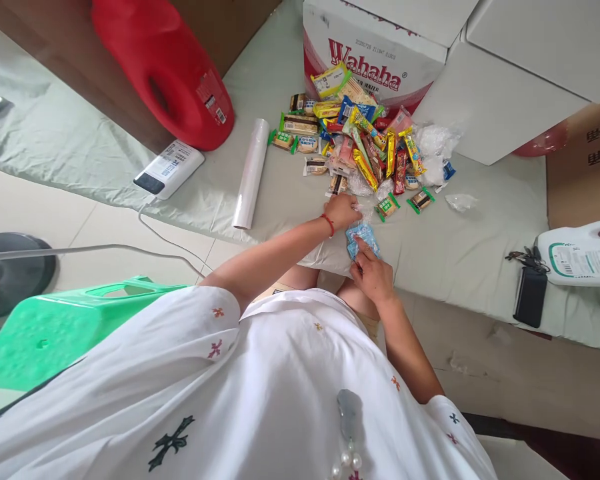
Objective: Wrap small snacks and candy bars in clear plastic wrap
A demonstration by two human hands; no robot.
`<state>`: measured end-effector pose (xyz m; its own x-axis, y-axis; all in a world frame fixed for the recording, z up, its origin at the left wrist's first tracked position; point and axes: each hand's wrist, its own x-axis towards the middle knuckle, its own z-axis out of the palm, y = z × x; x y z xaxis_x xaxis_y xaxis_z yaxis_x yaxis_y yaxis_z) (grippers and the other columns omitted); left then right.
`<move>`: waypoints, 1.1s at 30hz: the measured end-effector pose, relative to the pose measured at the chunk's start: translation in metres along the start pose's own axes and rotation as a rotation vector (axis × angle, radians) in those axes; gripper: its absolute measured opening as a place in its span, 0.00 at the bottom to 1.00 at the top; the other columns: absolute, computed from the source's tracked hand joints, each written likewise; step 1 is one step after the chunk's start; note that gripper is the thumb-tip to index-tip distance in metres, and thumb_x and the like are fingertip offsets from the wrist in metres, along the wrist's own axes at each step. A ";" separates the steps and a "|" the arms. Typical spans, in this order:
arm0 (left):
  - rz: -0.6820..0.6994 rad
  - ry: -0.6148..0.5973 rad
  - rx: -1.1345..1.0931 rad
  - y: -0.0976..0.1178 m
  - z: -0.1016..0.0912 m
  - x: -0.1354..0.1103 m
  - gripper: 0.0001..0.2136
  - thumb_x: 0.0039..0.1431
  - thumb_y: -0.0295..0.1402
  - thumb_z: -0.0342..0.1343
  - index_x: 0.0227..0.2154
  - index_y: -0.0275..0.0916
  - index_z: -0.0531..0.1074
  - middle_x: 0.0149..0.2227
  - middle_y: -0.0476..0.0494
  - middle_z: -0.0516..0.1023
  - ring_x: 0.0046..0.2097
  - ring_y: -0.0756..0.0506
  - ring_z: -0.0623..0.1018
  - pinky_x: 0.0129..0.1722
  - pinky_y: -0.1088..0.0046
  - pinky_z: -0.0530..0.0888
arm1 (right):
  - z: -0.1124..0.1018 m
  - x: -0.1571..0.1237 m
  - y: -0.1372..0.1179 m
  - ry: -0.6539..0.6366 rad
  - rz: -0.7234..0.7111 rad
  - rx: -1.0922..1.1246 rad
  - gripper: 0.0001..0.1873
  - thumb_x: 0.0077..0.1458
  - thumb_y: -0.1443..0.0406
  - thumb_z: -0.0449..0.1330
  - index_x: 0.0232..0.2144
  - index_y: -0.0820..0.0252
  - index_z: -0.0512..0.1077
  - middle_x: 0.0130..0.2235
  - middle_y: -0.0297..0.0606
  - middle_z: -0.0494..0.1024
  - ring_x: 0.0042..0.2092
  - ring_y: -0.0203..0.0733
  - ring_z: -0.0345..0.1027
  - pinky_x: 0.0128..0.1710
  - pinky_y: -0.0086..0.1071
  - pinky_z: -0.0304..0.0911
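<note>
A heap of small wrapped snacks (360,143) lies on a pale green cloth (470,247). My left hand (341,211), with a red cord at the wrist, rests at the near edge of the heap, fingers curled on something I cannot make out, beside a clear wrapper. My right hand (373,273) is just below it, fingers pinched on a light blue packet (361,238) that lies on the cloth in front of me.
A "Wahaha" carton (375,57) and white boxes (500,100) stand behind the heap. A roll of clear film (251,172), a white device (169,169) and a red jug (165,67) are at left. Keys (530,280) and a white jug (580,253) lie at right. A green stool (60,327) stands on the floor.
</note>
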<state>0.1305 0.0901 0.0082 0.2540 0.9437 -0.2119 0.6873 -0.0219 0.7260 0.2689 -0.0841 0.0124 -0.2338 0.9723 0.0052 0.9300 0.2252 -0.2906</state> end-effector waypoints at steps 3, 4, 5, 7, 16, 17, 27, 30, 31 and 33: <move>0.190 0.038 -0.270 -0.008 -0.003 -0.011 0.07 0.46 0.29 0.61 0.24 0.39 0.66 0.30 0.49 0.72 0.37 0.46 0.74 0.41 0.67 0.73 | -0.001 0.001 0.001 0.006 0.006 0.015 0.10 0.64 0.66 0.54 0.36 0.54 0.76 0.67 0.38 0.70 0.48 0.48 0.77 0.38 0.38 0.73; 0.274 0.054 -0.331 -0.010 -0.002 -0.021 0.05 0.47 0.28 0.59 0.26 0.39 0.67 0.31 0.50 0.73 0.36 0.48 0.73 0.41 0.69 0.73 | -0.001 0.002 0.001 0.001 0.011 0.019 0.10 0.64 0.65 0.54 0.36 0.54 0.76 0.67 0.38 0.71 0.48 0.48 0.77 0.38 0.38 0.73; 0.353 0.062 -0.369 -0.011 0.001 -0.034 0.03 0.49 0.27 0.56 0.28 0.39 0.68 0.32 0.50 0.74 0.36 0.48 0.74 0.41 0.70 0.73 | 0.000 0.004 0.002 -0.007 0.019 0.024 0.10 0.64 0.65 0.55 0.36 0.55 0.77 0.67 0.39 0.71 0.47 0.48 0.77 0.38 0.38 0.73; 0.502 0.035 -0.343 -0.014 0.010 -0.060 0.04 0.53 0.26 0.54 0.32 0.39 0.71 0.35 0.47 0.78 0.37 0.48 0.76 0.41 0.70 0.74 | 0.000 0.007 0.003 -0.031 0.041 0.044 0.10 0.63 0.65 0.55 0.37 0.55 0.78 0.64 0.41 0.74 0.46 0.48 0.78 0.40 0.39 0.73; 0.710 -0.020 -0.171 -0.038 0.049 -0.086 0.18 0.72 0.38 0.45 0.56 0.41 0.73 0.54 0.35 0.81 0.57 0.40 0.78 0.60 0.57 0.74 | -0.019 -0.027 0.045 0.146 -0.027 0.699 0.14 0.67 0.59 0.56 0.51 0.53 0.75 0.65 0.46 0.72 0.47 0.44 0.79 0.48 0.41 0.77; 0.720 -0.043 -0.155 -0.039 0.048 -0.085 0.18 0.72 0.37 0.44 0.55 0.41 0.74 0.54 0.36 0.81 0.58 0.40 0.78 0.60 0.57 0.74 | -0.022 -0.036 0.055 0.232 0.031 0.731 0.13 0.68 0.59 0.55 0.50 0.53 0.75 0.63 0.47 0.73 0.43 0.43 0.79 0.45 0.41 0.77; 0.630 -0.103 -0.113 -0.032 0.041 -0.088 0.24 0.65 0.28 0.46 0.62 0.41 0.70 0.55 0.39 0.81 0.61 0.41 0.76 0.62 0.57 0.72 | 0.000 -0.064 0.064 0.122 -0.095 0.113 0.28 0.65 0.57 0.61 0.65 0.54 0.67 0.64 0.53 0.70 0.57 0.57 0.69 0.57 0.56 0.69; 0.574 -0.104 -0.123 -0.031 0.042 -0.089 0.31 0.61 0.25 0.46 0.69 0.42 0.61 0.54 0.43 0.82 0.61 0.42 0.76 0.63 0.59 0.72 | 0.001 -0.056 0.046 0.107 -0.110 0.147 0.16 0.70 0.62 0.52 0.51 0.52 0.79 0.47 0.46 0.80 0.47 0.49 0.72 0.49 0.45 0.72; 0.574 -0.106 -0.127 -0.031 0.042 -0.089 0.32 0.60 0.25 0.46 0.69 0.42 0.60 0.53 0.43 0.82 0.60 0.42 0.77 0.63 0.59 0.72 | -0.003 -0.053 0.041 0.102 -0.130 0.183 0.17 0.71 0.63 0.51 0.47 0.52 0.81 0.42 0.44 0.80 0.44 0.47 0.73 0.47 0.42 0.72; 0.593 -0.116 -0.122 -0.030 0.043 -0.089 0.32 0.59 0.24 0.45 0.68 0.42 0.61 0.52 0.42 0.83 0.58 0.42 0.78 0.62 0.59 0.72 | -0.014 -0.045 0.034 0.121 -0.146 0.264 0.18 0.71 0.62 0.51 0.43 0.51 0.82 0.39 0.42 0.80 0.42 0.45 0.73 0.45 0.40 0.72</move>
<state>0.1167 -0.0075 -0.0234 0.6460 0.7402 0.1865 0.3250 -0.4877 0.8103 0.3149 -0.1194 0.0158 -0.3094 0.9349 0.1740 0.7797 0.3542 -0.5163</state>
